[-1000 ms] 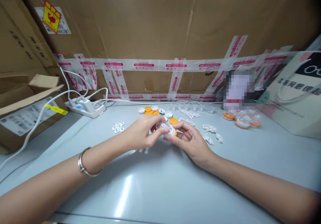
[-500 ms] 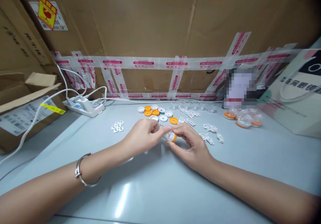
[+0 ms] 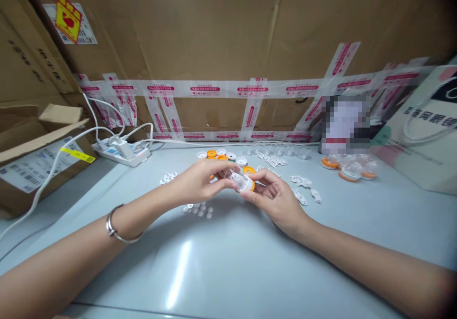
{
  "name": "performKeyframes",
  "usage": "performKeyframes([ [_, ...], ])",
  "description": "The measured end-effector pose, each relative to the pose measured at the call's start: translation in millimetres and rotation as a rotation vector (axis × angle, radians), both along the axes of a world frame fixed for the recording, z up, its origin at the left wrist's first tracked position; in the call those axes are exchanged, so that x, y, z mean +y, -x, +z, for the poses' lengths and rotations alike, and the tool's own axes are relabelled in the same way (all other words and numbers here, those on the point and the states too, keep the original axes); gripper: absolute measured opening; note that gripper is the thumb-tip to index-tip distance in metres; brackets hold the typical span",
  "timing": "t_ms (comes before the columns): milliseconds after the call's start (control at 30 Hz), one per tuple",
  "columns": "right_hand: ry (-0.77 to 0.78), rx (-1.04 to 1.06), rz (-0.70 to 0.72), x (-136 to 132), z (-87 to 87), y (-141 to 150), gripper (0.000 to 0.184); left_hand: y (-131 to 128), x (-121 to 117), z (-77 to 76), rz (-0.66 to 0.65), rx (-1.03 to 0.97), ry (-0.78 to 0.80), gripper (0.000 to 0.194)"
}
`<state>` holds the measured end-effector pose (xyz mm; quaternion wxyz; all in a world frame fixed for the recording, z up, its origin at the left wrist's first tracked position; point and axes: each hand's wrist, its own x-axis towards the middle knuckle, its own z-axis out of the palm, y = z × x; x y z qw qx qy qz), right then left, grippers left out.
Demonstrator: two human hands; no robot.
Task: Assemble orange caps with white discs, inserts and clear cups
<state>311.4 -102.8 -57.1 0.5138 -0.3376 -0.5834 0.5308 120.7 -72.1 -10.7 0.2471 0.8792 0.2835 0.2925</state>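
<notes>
A small clear plastic dome on a white and orange round base [image 3: 244,183] is held up between both hands, tilted on its side. White pieces show inside the dome. My left hand [image 3: 207,178] pinches the clear dome end with thumb and fingers. From the other side, my right hand [image 3: 278,200] grips the base, thumb below and fingers above. Behind the hands lie white and orange round bases [image 3: 241,161], partly hidden by my left hand. Several small white discs [image 3: 202,210] are on the table below my left wrist.
White openwork pieces [image 3: 302,182] lie right of centre. Clear domes [image 3: 282,151] line the back. Domed pieces with orange bases [image 3: 350,174] sit at right, near a paper bag [image 3: 421,143]. Small white parts [image 3: 167,178], a power strip [image 3: 123,154] and a carton [image 3: 35,157] are left.
Both hands have lifted slightly and shifted a little right with the domed piece. The left hand's movement uncovers the small white discs, and more of the dome shows.
</notes>
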Motion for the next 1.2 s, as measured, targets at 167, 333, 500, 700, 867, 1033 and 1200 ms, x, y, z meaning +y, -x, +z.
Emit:
performKeyframes([
  [167, -0.176, -0.016, -0.006, -4, -7.6, 0, 0.023, -7, -13, 3.1, 0.163, 0.135, 0.010, 0.022],
  [333, -0.351, -0.102, -0.122, -6, -10.0, 0, 0.024, -12, -19, 4.2, 0.276, 0.169, 0.108, 0.035],
  [500, -0.140, 0.027, -0.010, -2, -2.5, 0, 0.025, -9, -12, 4.8, 0.154, 0.114, 0.094, 0.023],
  [700, 0.092, 0.106, 0.031, 1, 3.1, -1, 0.028, -2, -5, 3.9, 0.027, 0.067, -0.064, 0.021],
  [867, 0.281, 0.236, 0.137, -1, 6.8, 2, 0.029, -2, 0, 1.1, 0.035, 0.024, 0.034, 0.027],
  [1033, 0.384, 0.403, 0.110, -2, 12.1, 3, 0.033, -16, 0, -18.6, 0.053, -0.298, 0.352, 0.043],
  [1200, 0.399, 0.446, 0.122, -3, 9.9, 1, 0.032, -28, -5, -31.1, 0.030, -0.453, 0.551, 0.030],
])
